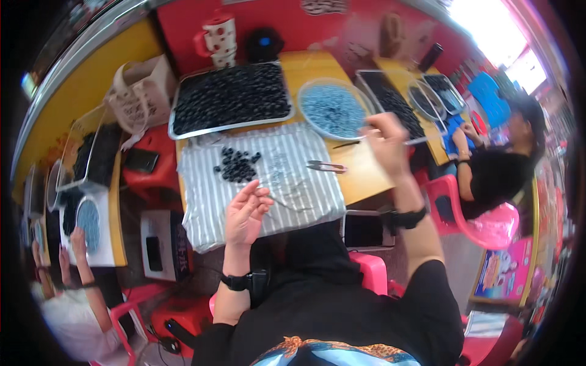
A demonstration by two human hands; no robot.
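My left hand (247, 210) is over the near edge of a grey-and-white striped cloth (311, 143), its thumb and fingertips pinched together. From those fingers a thin dark string (287, 205) trails across the cloth. My right hand (386, 143) is raised beside the round bowl, somewhat blurred, fingers curled in; whatever they grip is too small to see. A loose pile of black beads (238, 165) lies on the cloth beyond my left hand. Thread snips (326, 166) rest at the cloth's right side.
Black pieces fill a large metal tray (232, 131) at the back. Next to it, a clear round bowl (303, 91) holds small blue pieces. A spotted cup (220, 39) stands behind. Co-workers sit at tables left and right, one in a black shirt (500, 177). A phone (141, 160) lies on a red stool.
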